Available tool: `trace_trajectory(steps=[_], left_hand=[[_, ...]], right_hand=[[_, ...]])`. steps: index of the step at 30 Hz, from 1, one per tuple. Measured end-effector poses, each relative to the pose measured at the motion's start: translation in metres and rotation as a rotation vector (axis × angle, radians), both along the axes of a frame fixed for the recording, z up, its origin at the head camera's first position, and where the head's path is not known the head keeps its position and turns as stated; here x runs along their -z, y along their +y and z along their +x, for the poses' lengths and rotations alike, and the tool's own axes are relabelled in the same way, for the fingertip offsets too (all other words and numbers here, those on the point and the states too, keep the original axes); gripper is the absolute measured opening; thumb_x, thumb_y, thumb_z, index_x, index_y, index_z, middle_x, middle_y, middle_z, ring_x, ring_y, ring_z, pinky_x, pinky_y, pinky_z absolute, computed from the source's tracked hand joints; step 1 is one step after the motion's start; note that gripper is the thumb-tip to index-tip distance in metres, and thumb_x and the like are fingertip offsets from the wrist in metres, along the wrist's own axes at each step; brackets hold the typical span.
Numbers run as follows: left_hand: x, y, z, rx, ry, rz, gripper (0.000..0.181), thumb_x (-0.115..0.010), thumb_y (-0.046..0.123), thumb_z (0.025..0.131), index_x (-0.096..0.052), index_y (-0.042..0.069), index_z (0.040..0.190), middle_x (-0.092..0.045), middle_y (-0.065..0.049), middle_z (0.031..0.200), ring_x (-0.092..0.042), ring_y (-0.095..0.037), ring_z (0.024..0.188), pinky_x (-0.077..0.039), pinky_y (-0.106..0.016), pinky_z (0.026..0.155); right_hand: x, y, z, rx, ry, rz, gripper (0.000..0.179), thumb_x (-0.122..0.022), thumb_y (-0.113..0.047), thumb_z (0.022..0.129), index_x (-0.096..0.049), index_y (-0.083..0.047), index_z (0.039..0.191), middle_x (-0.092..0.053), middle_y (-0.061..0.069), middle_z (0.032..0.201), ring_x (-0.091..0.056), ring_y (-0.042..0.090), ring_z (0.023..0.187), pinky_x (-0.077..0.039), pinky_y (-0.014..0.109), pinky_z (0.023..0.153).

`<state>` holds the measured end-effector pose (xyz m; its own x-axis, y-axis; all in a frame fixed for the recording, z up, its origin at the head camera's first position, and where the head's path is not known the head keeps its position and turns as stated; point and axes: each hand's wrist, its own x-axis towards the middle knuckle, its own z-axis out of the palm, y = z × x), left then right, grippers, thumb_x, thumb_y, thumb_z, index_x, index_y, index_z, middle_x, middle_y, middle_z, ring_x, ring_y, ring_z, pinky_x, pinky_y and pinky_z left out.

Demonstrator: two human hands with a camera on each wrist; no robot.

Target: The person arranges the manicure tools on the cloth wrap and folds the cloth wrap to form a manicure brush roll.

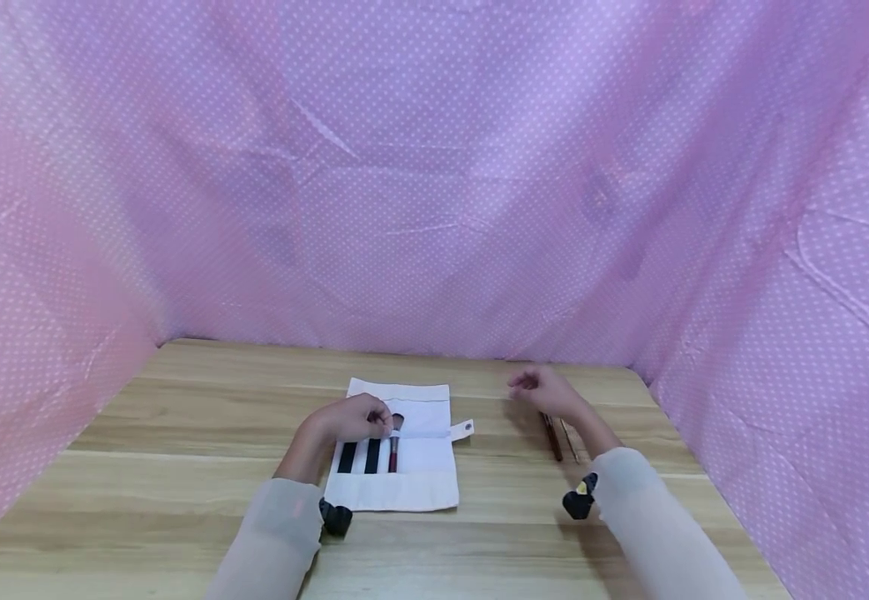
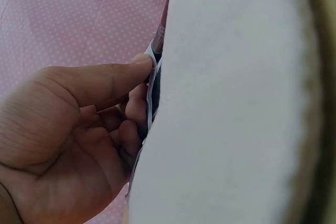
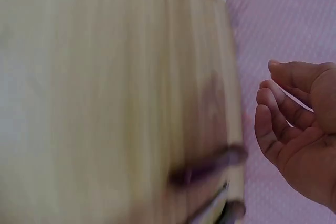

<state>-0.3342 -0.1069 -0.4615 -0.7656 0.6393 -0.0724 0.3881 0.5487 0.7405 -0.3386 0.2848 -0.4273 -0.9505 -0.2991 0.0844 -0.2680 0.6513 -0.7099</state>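
Observation:
A white fabric brush roll [image 1: 422, 492] lies unfolded on the table, with two dark strips across its left half. One makeup brush [image 1: 394, 446] with a red handle sits in it, bristles towards the far side. My left hand [image 1: 347, 417] reaches over the roll; in the left wrist view its thumb and forefinger pinch a thin pale edge of the roll [image 2: 220, 87] beside the brush. To the right, my right hand [image 1: 548, 392] hovers above the table holding nothing, fingers loosely bent. Close to it lie several slim brushes [image 1: 551, 437], partly hidden by the hand and forearm.
The wooden table [image 1: 217, 433] carries everything. A strap with a snap [image 1: 461, 430] sticks out from the roll's right side. Pink dotted cloth [image 1: 434, 208] hangs behind the table and at both sides. The brushes [image 3: 210, 166] look blurred in the right wrist view.

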Motion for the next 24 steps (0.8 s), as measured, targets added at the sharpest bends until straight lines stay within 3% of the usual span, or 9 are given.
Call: trace_trajectory(steps=[9, 18, 24], left_hand=[[-0.002, 0.001, 0.0, -0.011, -0.008, -0.001, 0.012, -0.066, 0.007, 0.098, -0.069, 0.01, 0.087, -0.063, 0.002, 0.088, -0.054, -0.016, 0.081, -0.045, -0.033, 0.073], [-0.004, 0.002, 0.0, -0.011, 0.007, -0.022, 0.013, -0.067, 0.008, 0.097, -0.069, 0.011, 0.085, -0.062, 0.004, 0.084, -0.053, -0.014, 0.077, -0.045, -0.031, 0.071], [-0.008, 0.004, 0.001, -0.048, 0.01, -0.004, 0.011, -0.067, 0.006, 0.096, -0.07, 0.011, 0.086, -0.064, 0.003, 0.084, -0.054, -0.014, 0.075, -0.045, -0.03, 0.069]], right_hand=[[0.009, 0.036, 0.01, 0.022, 0.057, 0.113, 0.016, -0.069, 0.0, 0.091, -0.067, 0.008, 0.105, -0.069, 0.012, 0.091, -0.064, 0.02, 0.084, -0.053, 0.03, 0.073], [0.017, 0.042, 0.013, 0.021, 0.084, 0.167, 0.014, -0.073, 0.0, 0.089, -0.069, 0.003, 0.102, -0.068, 0.005, 0.088, -0.062, 0.015, 0.081, -0.051, 0.029, 0.074], [0.02, 0.044, 0.012, 0.031, 0.092, 0.172, 0.02, -0.078, 0.001, 0.085, -0.068, 0.003, 0.102, -0.068, 0.009, 0.091, -0.063, 0.018, 0.082, -0.052, 0.031, 0.074]])
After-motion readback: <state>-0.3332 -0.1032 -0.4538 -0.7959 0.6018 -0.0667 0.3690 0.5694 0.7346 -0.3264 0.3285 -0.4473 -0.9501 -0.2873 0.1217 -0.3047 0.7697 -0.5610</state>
